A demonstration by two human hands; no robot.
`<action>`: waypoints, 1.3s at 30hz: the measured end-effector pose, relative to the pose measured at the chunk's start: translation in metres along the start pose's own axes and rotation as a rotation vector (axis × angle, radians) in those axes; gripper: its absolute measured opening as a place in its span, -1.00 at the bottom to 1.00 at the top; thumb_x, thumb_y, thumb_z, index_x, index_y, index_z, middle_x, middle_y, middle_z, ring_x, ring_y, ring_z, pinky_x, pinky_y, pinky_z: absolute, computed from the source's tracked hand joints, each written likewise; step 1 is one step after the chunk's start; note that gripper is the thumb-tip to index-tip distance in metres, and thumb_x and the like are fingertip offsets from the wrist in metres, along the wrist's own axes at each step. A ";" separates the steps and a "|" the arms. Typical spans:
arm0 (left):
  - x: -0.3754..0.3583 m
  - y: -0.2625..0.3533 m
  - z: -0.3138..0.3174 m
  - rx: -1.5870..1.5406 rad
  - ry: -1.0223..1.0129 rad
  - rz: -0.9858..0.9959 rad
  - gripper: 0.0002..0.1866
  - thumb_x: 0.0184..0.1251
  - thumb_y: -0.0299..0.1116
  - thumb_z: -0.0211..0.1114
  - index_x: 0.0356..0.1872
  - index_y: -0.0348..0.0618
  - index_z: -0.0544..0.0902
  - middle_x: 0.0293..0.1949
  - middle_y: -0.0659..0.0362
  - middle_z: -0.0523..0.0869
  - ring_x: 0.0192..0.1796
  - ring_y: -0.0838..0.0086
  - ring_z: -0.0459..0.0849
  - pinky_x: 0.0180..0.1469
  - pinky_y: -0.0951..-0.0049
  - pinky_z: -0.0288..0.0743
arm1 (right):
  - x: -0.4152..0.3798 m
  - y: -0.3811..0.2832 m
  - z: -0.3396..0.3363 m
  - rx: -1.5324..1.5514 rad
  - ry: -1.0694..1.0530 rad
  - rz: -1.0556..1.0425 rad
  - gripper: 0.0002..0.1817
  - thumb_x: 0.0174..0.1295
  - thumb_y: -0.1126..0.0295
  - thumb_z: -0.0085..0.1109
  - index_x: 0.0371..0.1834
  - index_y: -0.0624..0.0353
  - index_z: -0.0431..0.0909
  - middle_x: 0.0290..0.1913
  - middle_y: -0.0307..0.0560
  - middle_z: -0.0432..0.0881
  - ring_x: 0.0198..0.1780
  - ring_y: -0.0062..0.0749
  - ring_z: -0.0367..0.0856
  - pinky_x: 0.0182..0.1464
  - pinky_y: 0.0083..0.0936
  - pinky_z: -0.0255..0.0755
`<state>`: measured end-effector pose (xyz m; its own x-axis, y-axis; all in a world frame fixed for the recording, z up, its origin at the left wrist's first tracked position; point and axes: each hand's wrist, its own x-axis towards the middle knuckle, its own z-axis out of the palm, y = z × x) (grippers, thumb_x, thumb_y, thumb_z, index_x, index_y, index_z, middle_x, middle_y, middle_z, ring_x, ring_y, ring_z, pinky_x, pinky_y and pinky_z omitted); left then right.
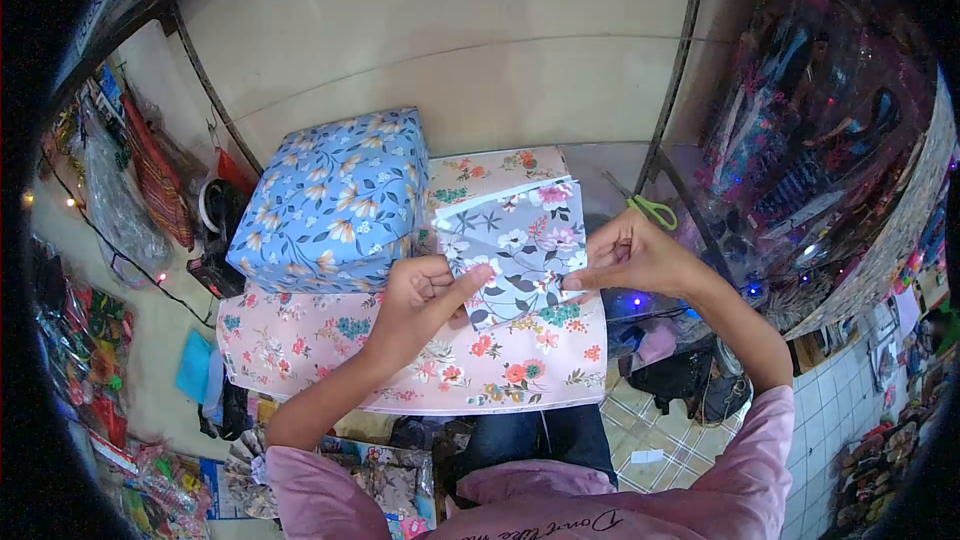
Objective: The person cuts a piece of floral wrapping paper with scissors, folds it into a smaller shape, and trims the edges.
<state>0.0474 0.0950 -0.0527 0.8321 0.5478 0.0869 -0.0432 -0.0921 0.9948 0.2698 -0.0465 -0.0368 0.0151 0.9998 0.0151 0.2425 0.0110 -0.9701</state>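
A folded piece of grey floral wrapping paper (520,260) is held up between my two hands. My left hand (425,295) pinches its left edge, thumb on the front. At its right edge, my right hand (640,258) grips it between thumb and fingers. Beneath both hands lies a sheet of pink floral wrapping paper (320,345), spread over the table. A box wrapped in blue floral paper (335,195) sits on that sheet, to the left of my left hand. Scissors with green handles (655,212) lie just beyond my right hand.
Behind the table rises a pale wall panel (450,60). Plastic-wrapped goods (810,110) stand at the right, and hanging bagged items (130,180) line the left. A string of lights (130,260) runs down the left side. Black bags (690,385) rest on the floor at right.
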 end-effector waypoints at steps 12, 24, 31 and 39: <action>-0.018 0.001 0.011 0.946 0.038 1.011 -0.62 0.04 -0.37 0.41 -0.07 -0.15 0.59 -0.02 0.10 0.57 0.02 0.24 0.54 0.04 0.25 0.34 | 0.013 0.019 -0.005 0.156 -0.070 0.142 -0.89 0.15 0.50 0.28 -0.43 0.36 0.62 -0.37 -0.09 0.69 -0.30 -0.61 0.65 -0.15 -0.63 0.60; 0.002 -0.022 -0.006 0.872 -0.389 0.587 -0.72 0.31 -0.41 0.17 0.03 -0.18 0.56 0.14 0.05 0.55 0.21 0.15 0.49 0.18 0.17 0.36 | 0.002 0.003 0.014 -0.765 0.317 -0.234 -0.55 -0.02 0.39 0.41 -0.02 0.22 0.55 -0.09 0.08 0.50 -0.09 -0.15 0.51 -0.02 -0.35 0.42; 0.004 -0.024 -0.009 0.861 -0.412 0.573 -0.72 0.32 -0.40 0.14 0.04 -0.17 0.56 0.17 0.07 0.53 0.23 0.18 0.48 0.21 0.17 0.33 | -0.018 0.022 0.019 -0.714 -0.034 -0.342 -0.53 0.17 0.41 0.22 0.20 0.14 0.46 0.31 0.10 0.34 0.36 -0.02 0.25 0.37 -0.19 0.18; 0.005 -0.016 -0.009 0.902 -0.444 0.529 -0.70 0.31 -0.39 0.16 0.06 -0.06 0.57 0.17 0.10 0.52 0.28 0.20 0.41 0.32 0.07 0.17 | -0.020 0.030 0.025 -0.900 0.064 -0.445 -0.61 0.22 0.31 0.15 0.10 0.21 0.52 0.17 0.17 0.47 0.25 -0.04 0.41 0.29 -0.24 0.30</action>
<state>0.0477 0.1067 -0.0672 0.9579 -0.0640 0.2797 -0.1827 -0.8877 0.4226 0.2526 -0.0654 -0.0722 -0.2093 0.9049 0.3705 0.8812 0.3388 -0.3298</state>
